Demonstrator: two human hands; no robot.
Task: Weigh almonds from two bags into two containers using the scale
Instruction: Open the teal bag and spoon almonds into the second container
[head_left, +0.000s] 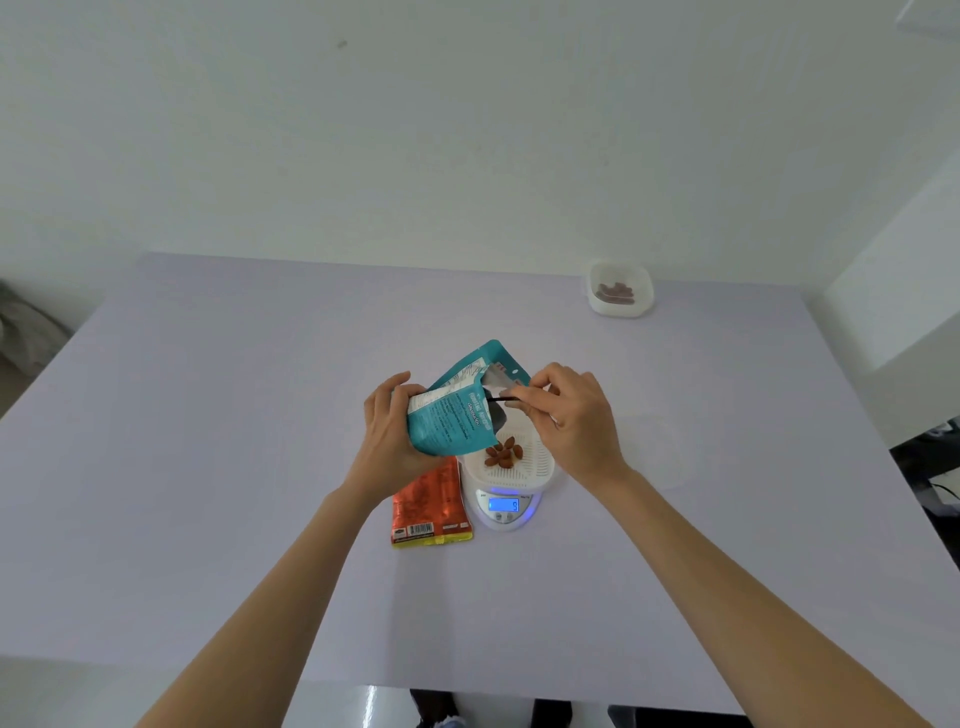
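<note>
My left hand (387, 431) grips a teal almond bag (454, 410), tilted over a white ribbed container (530, 457) that sits on a white scale (504, 506). My right hand (571, 415) pinches the bag's open top edge. Several almonds (503, 453) lie in the container. The scale's blue display shows 9. An orange almond bag (431, 504) lies flat on the table just left of the scale, partly under my left wrist.
A second white container (621, 288) holding several almonds stands at the far right of the pale lilac table (234, 441). White walls rise behind it and to the right.
</note>
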